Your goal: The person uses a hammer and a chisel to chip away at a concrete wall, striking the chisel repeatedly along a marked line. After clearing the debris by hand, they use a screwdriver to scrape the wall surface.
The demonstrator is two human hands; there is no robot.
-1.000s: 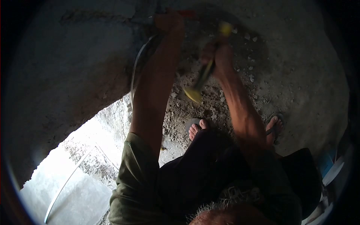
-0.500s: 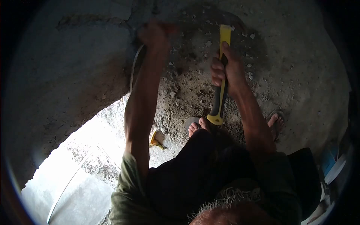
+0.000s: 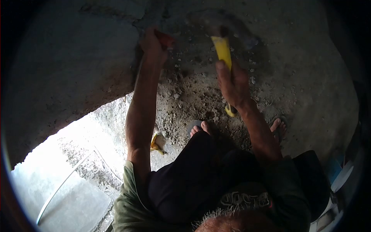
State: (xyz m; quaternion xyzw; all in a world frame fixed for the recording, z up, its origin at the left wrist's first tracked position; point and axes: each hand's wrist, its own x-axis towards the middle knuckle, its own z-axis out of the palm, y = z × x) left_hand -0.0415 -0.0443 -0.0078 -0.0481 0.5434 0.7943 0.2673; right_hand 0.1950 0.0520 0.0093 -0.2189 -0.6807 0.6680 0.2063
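My left hand (image 3: pixel 152 48) reaches up to the shadowed wall, its fingers wrapped round a red-handled tool (image 3: pixel 165 39). The far end of that tool is lost in the dark, so its exact kind does not show. To the right, my right hand (image 3: pixel 234 83) grips a hammer (image 3: pixel 222 49) with a yellow and black handle. The dark hammer head is smeared by motion, above and to the right of the red tool and apart from it. The butt of the handle sticks out below my right hand.
Crumbled rubble (image 3: pixel 193 96) covers the ground below the hands. My sandalled feet (image 3: pixel 199 127) stand at its near edge. A yellow peel-like scrap (image 3: pixel 156 145) lies left of them. The wall's broken edge (image 3: pixel 83 112) borders a bright opening with a pale strip (image 3: pixel 63 185).
The hammer and my right hand have shifted slightly left and down, and the hammer's handle is now tilted. My left hand keeps its hold on the red tool, slightly lower and further left.
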